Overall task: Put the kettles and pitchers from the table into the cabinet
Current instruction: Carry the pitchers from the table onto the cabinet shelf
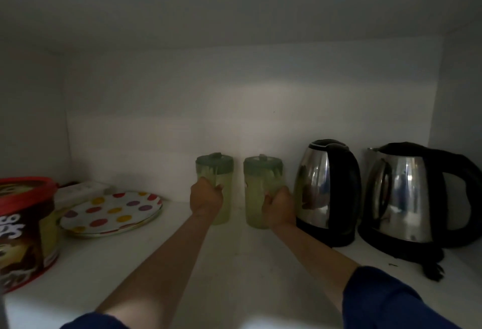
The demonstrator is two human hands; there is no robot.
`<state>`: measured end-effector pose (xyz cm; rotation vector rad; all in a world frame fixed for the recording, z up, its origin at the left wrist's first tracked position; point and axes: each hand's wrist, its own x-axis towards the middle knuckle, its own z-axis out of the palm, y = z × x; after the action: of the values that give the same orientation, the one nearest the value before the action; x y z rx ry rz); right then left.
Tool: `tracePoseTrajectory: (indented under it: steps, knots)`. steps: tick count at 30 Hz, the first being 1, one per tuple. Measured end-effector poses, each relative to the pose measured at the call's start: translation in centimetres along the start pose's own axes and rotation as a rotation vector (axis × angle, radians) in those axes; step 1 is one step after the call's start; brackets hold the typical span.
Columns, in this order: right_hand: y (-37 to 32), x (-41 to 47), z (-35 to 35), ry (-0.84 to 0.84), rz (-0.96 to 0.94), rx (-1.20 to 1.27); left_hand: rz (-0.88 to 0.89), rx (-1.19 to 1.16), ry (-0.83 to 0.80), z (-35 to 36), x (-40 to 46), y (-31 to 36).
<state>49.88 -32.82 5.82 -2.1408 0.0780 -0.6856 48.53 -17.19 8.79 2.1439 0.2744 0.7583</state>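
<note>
Two pale green pitchers with darker green lids stand upright side by side on the white cabinet shelf [234, 263]. My left hand [206, 198] grips the handle of the left pitcher [221, 172]. My right hand [280, 206] grips the handle of the right pitcher [257, 190]. To their right stand two steel kettles with black handles: one kettle [326, 190] close beside my right hand, the other kettle [407, 198] at the far right.
A polka-dot plate [112, 212] lies on the left of the shelf, with a white box [78, 190] behind it. A red-lidded tub [23, 229] stands at the far left front. The cabinet's back wall [234, 109] is just behind the pitchers. A black cord [433, 270] trails from the far-right kettle.
</note>
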Motion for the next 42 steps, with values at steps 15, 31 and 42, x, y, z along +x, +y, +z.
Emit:
tracePoseTrajectory:
  steps: [15,31,42]
  knots:
    - [-0.8,-4.4,-2.2,-0.036,0.145,0.1,-0.275,0.127,-0.128,0.4,-4.0,2.2]
    - [-3.8,-22.3,-10.9,-0.132,0.098,0.024,-0.111,0.062,-0.123,-10.6,-24.6,-0.2]
    - [-5.9,-44.7,-13.1,-0.31,-0.349,0.173,-0.125,0.102,0.081,-25.5,-43.0,-9.0]
